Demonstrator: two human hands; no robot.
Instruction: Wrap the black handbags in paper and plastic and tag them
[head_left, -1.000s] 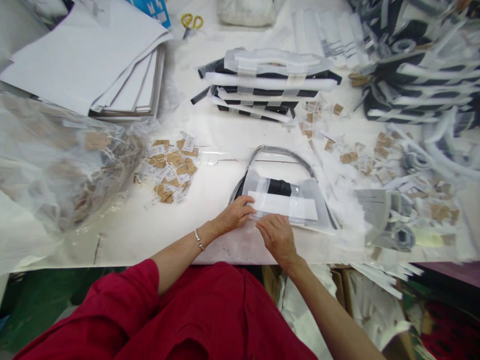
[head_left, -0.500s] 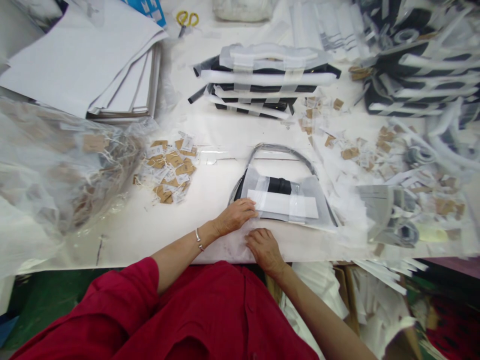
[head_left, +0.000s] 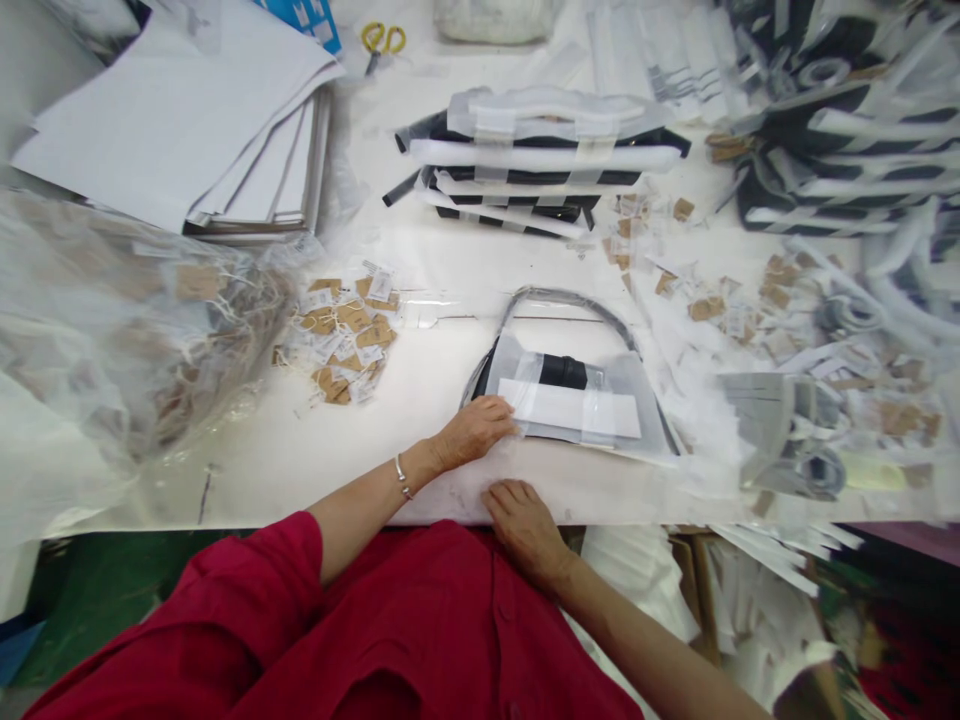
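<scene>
A black handbag [head_left: 564, 370] lies flat on the table in front of me, its long strap looped away from me. Translucent wrapping [head_left: 637, 378] covers its front, and a white paper strip [head_left: 570, 406] is taped across it. My left hand [head_left: 476, 430] is closed at the bag's lower left corner, thumb and fingers together on the edge of the wrapped bag. Clear film or tape seems to show at those fingertips. Resting palm down by the table's front edge, my right hand [head_left: 523, 522] has its fingers loosely extended, apart from the bag and holding nothing.
Brown and white tags [head_left: 351, 335] lie left of the bag. Behind are stacked wrapped bags [head_left: 536, 160], yellow-handled scissors [head_left: 382, 40] and a pile of white sheets [head_left: 187, 110]. A large plastic bag [head_left: 127, 320] fills the left side. Tape rolls [head_left: 821, 470] and scraps lie right.
My right hand has drawn back slightly toward the table's front edge. My left hand stays at the bag's corner. The whole view has shifted a little.
</scene>
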